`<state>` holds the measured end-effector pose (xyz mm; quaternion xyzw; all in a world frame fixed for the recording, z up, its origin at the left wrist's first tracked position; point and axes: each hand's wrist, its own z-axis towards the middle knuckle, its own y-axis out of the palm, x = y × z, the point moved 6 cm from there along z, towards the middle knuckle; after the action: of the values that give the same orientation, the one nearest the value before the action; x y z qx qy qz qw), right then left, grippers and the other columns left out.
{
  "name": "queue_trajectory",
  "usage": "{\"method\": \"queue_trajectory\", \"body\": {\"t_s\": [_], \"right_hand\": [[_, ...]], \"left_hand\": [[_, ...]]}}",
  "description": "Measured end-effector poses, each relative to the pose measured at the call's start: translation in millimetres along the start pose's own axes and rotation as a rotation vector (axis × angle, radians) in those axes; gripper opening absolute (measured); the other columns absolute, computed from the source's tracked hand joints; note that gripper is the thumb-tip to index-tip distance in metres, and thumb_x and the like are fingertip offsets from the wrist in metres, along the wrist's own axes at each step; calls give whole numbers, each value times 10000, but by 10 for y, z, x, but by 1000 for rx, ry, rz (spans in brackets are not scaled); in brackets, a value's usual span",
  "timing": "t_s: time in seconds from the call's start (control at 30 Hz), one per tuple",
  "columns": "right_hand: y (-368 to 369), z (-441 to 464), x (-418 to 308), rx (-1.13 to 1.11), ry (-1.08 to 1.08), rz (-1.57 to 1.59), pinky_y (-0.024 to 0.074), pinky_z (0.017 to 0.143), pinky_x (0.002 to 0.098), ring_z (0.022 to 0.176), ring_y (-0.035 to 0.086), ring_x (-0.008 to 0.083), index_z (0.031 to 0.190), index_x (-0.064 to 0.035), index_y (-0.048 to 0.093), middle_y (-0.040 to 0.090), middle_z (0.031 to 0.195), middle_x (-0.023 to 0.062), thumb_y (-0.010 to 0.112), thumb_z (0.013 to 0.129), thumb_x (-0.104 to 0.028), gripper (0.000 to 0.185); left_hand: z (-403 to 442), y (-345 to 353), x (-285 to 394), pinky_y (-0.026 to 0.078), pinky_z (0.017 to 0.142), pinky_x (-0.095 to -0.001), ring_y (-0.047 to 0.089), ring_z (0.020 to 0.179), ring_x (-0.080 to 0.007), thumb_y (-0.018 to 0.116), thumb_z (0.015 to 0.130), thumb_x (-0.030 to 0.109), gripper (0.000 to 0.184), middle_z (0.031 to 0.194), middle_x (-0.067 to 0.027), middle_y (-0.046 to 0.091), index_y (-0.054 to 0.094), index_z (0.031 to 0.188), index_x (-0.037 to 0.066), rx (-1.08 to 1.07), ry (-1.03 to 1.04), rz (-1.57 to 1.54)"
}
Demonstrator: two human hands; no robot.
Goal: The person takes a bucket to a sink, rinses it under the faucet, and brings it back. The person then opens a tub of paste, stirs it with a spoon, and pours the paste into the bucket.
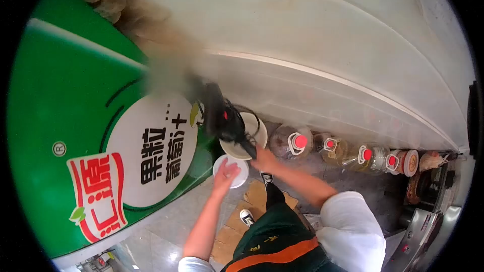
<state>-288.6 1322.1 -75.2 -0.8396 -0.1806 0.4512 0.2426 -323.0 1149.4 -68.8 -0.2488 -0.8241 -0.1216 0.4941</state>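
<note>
Head view: black tool [222, 119], red-marked; right hand [262, 158] grips it.

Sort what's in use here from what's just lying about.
Likely in use:
- black object, gripped by the right hand
- white round dish, under the left hand
- larger pale bowl, beneath the black object

Probably just lying about:
- red-capped clear jugs
- round-lidded tub
- cardboard on the floor

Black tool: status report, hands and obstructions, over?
Right hand gripping black tool, far end blurred. Left hand open over white dish, contact unclear. White tub directly behind tool.
</note>
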Motion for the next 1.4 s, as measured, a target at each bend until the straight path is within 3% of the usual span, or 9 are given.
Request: {"method": "queue_trajectory", "body": {"t_s": [0.17, 0.33, 0.5, 0.83, 0.93, 1.0, 1.17, 1.3, 1.4], "right_hand": [[260, -740, 547, -34, 31, -17, 454, 651, 435, 740, 562, 389, 1097, 42, 369, 562, 750, 253, 602, 630, -151, 557], [465, -1421, 765, -33, 113, 4, 443, 632, 445, 730, 544, 406, 962, 5, 425, 555, 766, 248, 623, 614, -138, 425], [1055, -1919, 636, 68, 93, 103, 444, 632, 441, 743, 556, 381, 1056, -37, 417, 566, 769, 236, 588, 657, -133, 444], [1635, -2669, 391, 17, -77, -170, 447, 546, 439, 619, 569, 338, 960, -128, 451, 576, 643, 134, 576, 658, -190, 332], [1651, -2672, 427, -183, -60, -363, 446, 510, 418, 599, 577, 309, 973, -150, 450, 580, 640, 121, 563, 641, -171, 351], [1687, -2672, 484, -258, -139, -474, 452, 508, 408, 598, 584, 296, 982, -147, 446, 584, 647, 120, 547, 650, -148, 347], [1962, -2659, 587, -505, -277, -684, 455, 509, 392, 641, 602, 262, 968, -128, 468, 601, 683, 102, 472, 726, -133, 243], [2099, -2537, 494, -576, -307, -757, 468, 525, 370, 679, 600, 240, 899, -82, 519, 604, 726, 87, 494, 713, -141, 196], [2271, -2538, 508, -696, -396, -922, 475, 509, 374, 673, 606, 233, 925, -92, 527, 606, 717, 60, 492, 720, -147, 215]], "left_hand": [[-236, 546, -347, 424, 768, -264, 525, 903, -142, 676, 710, 221, 570, 977, -104, 554, 387, 1143, -13, 44, -336, -198], [-658, 796, -346, 444, 629, -231, 539, 742, -117, 683, 693, 119, 398, 895, -33, 553, 501, 1038, 42, -136, -162, -112], [-1072, 887, -1226, 493, 558, -296, 578, 600, -189, 658, 716, 102, 337, 747, -88, 561, 453, 975, 29, 165, -487, -779], [-2205, -352, -1681, 473, 773, -427, 519, 954, -284, 520, 810, 199, 439, 1100, -151, 472, 364, 1194, 56, -360, -403, 69], [-2281, -1123, -2460, 432, 782, -497, 448, 1039, -301, 440, 813, 382, 487, 1124, -136, 449, 355, 1213, 118, -22, -614, -970], [-2355, -1595, -2776, 384, 809, -547, 436, 1034, -320, 440, 754, 521, 633, 1170, -133, 404, 306, 1247, 147, 233, -556, -1199], [-2328, -2290, -3117, 336, 853, -494, 377, 1123, -281, 548, 667, 541, 816, 1306, -126, 262, 188, 1315, 198, 313, -682, -171], [-2346, -1570, -3271, 252, 949, -428, 336, 1169, -253, 599, 653, 380, 692, 1259, -100, 375, 362, 1254, 132, -302, -727, 225], [-2559, -882, -3243, 371, 854, -399, 418, 1090, -294, 608, 629, 307, 682, 1192, -103, 459, 366, 1247, 149, -931, -320, 1234]]}}
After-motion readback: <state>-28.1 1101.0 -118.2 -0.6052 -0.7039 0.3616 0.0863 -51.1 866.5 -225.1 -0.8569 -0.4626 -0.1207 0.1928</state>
